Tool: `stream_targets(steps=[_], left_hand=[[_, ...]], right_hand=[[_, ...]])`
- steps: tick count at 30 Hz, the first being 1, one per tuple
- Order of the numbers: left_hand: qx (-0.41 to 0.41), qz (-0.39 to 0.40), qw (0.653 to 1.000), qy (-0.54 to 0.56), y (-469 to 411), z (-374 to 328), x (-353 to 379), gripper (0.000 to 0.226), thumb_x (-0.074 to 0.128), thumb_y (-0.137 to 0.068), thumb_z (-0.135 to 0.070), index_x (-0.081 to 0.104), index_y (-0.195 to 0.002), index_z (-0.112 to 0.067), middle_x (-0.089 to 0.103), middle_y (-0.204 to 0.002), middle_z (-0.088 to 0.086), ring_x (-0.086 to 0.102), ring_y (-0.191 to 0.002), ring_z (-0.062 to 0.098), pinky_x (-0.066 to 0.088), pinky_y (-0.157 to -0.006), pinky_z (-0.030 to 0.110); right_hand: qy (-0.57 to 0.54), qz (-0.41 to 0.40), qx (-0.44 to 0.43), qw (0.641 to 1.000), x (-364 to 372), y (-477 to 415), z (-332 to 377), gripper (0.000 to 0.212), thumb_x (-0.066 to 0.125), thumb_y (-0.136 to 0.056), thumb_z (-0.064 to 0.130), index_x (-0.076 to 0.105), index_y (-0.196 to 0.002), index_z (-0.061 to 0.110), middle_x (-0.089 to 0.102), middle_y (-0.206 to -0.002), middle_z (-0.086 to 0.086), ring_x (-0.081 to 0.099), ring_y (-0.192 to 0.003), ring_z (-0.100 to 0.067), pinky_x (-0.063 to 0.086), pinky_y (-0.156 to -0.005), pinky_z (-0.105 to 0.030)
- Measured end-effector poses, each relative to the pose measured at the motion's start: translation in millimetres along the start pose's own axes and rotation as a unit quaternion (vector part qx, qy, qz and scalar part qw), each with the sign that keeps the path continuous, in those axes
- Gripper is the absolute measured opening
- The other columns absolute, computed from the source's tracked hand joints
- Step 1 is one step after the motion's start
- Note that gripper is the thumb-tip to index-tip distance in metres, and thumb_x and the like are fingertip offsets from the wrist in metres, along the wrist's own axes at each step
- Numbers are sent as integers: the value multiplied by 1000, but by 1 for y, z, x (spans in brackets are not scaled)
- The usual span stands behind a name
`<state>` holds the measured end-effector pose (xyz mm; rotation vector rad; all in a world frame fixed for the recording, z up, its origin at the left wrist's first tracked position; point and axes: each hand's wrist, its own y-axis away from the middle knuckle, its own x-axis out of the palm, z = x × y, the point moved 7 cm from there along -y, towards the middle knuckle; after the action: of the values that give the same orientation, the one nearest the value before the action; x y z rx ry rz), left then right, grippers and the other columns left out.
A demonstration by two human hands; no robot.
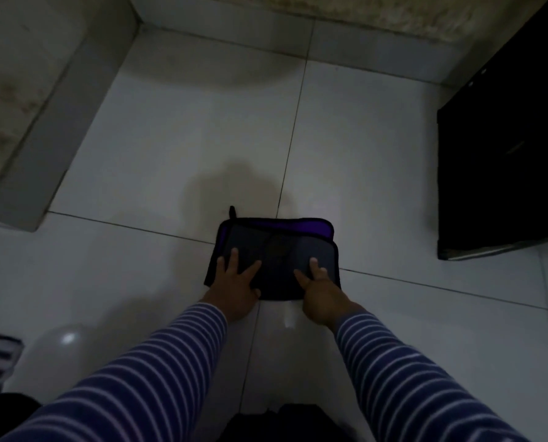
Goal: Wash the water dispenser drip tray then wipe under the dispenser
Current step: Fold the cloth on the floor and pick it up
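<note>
Our left hand (234, 282) and right hand (322, 290), fingers (233, 255) apart, press a folded dark-grey, purple-lined cloth (279, 247) onto the white-tiled floor (170, 138).

You are in a dim domestic room corner: pale floor tiles (170, 138), tile skirting (378, 55), stained wall (394, 11), black cabinet (505, 154).

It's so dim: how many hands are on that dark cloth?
2. The left hand rests on the cloth at its left side, the right hand at its right side. No others show.
</note>
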<state>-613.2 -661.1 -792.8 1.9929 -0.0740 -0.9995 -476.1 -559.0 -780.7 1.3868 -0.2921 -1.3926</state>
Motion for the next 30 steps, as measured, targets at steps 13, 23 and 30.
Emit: stream_targets(steps=[13,23,30], left_hand=[[-242,-101,963,61,59,52,48,72,31,-90,-64,10,-150,-29,-19,-159,10,-12,-145,41,14,-112,62],[147,116,978,-91,15,-86,67,81,45,-90,-51,-8,-150,-39,-36,-153,6,-30,-141,34,-10,-114,54],[178,-15,981,-81,31,-58,61,69,42,-91,-15,14,-152,-32,-17,-160,3,-15,-147,27,3,-120,43]], right_hand=[[-29,38,-74,996,79,45,44,57,41,-96,5,33,-147,29,-21,-159,-4,-14,-147,-28,13,-119,-47],[-229,-239,249,910,12,63,-92,41,52,-88,15,52,-126,1,37,-145,-25,34,-132,-43,33,-108,-51],[-103,-64,140,983,51,24,-28,70,41,-94,56,-10,-140,59,-37,-152,7,-28,-140,-40,2,-108,-69]])
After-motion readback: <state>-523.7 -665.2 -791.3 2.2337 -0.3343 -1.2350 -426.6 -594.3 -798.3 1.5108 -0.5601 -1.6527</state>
